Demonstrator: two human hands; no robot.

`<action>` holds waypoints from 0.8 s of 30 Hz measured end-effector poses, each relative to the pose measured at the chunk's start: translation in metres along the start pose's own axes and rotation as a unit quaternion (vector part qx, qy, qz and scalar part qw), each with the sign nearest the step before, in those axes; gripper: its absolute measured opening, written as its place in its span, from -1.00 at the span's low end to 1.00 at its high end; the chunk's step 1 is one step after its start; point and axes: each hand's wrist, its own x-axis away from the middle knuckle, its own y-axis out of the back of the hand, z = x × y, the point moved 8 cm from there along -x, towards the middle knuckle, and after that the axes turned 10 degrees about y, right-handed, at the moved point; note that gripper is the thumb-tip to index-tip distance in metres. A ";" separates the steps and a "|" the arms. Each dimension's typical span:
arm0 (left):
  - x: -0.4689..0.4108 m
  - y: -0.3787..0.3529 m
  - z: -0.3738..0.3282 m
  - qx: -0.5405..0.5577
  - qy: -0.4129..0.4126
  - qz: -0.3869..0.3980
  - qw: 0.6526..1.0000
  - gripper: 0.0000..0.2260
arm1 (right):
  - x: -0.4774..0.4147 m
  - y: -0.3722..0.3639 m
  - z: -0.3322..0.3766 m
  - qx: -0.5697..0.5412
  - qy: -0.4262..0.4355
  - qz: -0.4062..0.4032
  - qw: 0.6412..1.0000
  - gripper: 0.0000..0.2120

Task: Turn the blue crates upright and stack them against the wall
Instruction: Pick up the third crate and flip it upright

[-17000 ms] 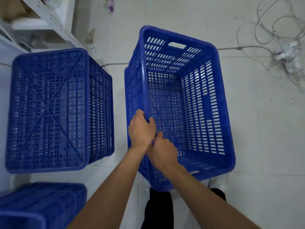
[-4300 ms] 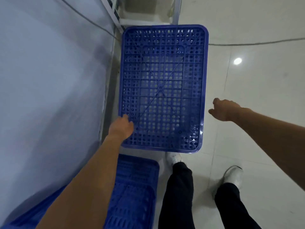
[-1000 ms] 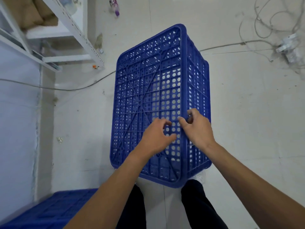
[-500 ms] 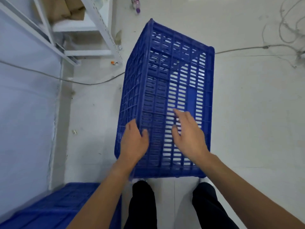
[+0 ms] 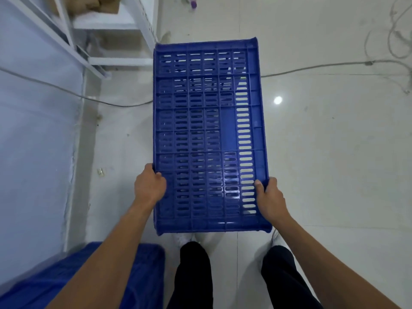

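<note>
Between two hands (image 5: 149, 187) (image 5: 270, 198), one of two crates (image 5: 209, 134) (image 5: 142, 275).

Blue crate (image 5: 209, 134) up close, moulded plastic by the look of it, slotted and ribbed all over, with a soft sheen on the ribs near the bottom edge. Second crate (image 5: 142, 264) at lower left, same blue plastic look, blurred. The floor (image 5: 334, 163) is pale glossy tile, smooth enough to mirror a ceiling light as a bright spot, a little scuffed and speckled with dirt. The wall (image 5: 33, 141) looks matt, painted, flat. The shelf frame (image 5: 66, 39) reads as white painted metal. A thin grey cable (image 5: 312, 67) lies dull on the tile. The trousers (image 5: 194, 277) are dark matt cloth.
</note>
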 end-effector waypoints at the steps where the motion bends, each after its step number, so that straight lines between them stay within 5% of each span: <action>1: -0.001 -0.003 0.003 -0.016 0.003 0.012 1.000 -0.80 | -0.001 0.000 0.000 0.001 -0.003 0.004 1.000 -0.77; 11: 0.027 -0.048 0.000 -0.060 -0.056 0.182 0.980 -0.59 | -0.009 0.045 -0.027 0.033 -0.019 0.007 0.999 -0.76; 24: 0.078 -0.129 -0.079 -0.019 -0.109 0.198 0.974 -0.62 | -0.008 0.146 -0.104 0.044 -0.054 -0.028 0.997 -0.73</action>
